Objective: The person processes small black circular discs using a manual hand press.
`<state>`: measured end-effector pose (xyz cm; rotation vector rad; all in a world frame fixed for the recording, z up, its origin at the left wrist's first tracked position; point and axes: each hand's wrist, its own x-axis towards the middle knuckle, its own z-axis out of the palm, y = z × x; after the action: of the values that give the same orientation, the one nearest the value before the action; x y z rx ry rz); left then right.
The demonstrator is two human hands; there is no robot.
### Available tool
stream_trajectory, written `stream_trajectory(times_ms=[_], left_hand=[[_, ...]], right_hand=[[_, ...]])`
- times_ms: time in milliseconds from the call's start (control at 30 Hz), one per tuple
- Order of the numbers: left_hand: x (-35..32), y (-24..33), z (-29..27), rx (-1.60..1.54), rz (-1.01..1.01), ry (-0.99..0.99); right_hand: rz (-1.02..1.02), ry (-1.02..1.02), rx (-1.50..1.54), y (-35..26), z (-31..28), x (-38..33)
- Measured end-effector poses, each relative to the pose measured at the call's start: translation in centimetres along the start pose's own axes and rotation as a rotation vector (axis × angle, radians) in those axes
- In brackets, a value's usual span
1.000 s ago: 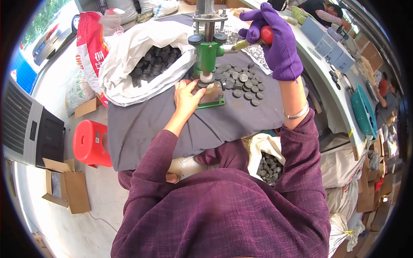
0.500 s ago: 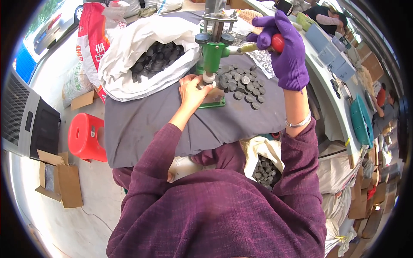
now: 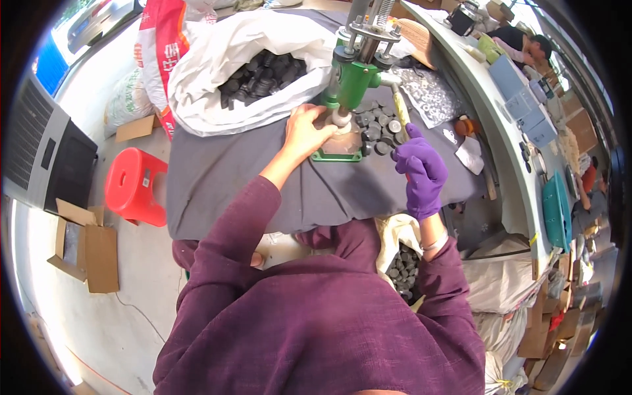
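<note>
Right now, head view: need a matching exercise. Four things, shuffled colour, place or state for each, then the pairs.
Things
1. press
2. left hand
3. right hand
4. stool

Descriptions
A. purple-gloved
B. red, on the floor
C. green-bodied
D. bare, beside the press's foot

Pairs: 1-C, 2-D, 3-A, 4-B

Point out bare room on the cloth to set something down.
Two bare patches of grey cloth: left of the left forearm, in front of the white sack; between the green press and the cloth's near edge, left of the gloved right hand. Crowded: right of the press, where black discs lie.
</note>
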<state>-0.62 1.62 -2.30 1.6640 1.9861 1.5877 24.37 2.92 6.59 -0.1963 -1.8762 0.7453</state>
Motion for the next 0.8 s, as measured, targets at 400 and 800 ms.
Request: stream_trajectory(times_ms=[400, 800], left_hand=[[5.1, -8.6, -12.0, 0.815, -0.317, 0.150], [4.1, -7.5, -9.4, 0.043, -0.041, 0.357]], right_hand=[[0.282, 0.047, 0.268, -4.2, -1.5, 11.1], [0.294, 0.023, 0.337, -3.4, -1.8, 15.4]])
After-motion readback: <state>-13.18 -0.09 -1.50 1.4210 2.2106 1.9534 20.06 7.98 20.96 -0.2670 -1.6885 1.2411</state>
